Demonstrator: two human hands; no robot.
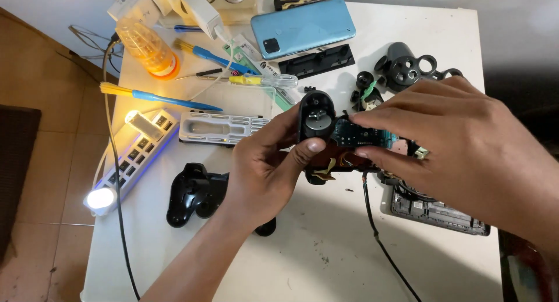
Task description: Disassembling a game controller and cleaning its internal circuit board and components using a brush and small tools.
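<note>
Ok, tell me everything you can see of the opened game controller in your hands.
The opened controller is held just above the white table, tilted. Its black plastic handle end shows a round grey part, gripped by the left hand. A blue circuit board and some wires lie exposed; the right hand pinches the board and hides the rest.

Our white table (326, 255) over tan floor tiles (41, 180), pale wall (70, 5) behind, warm lamplight at our left.

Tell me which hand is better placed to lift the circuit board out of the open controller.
Right, probably. The right hand already has fingertips on the blue circuit board, while the left hand grips the black controller half, steadying it.
</note>
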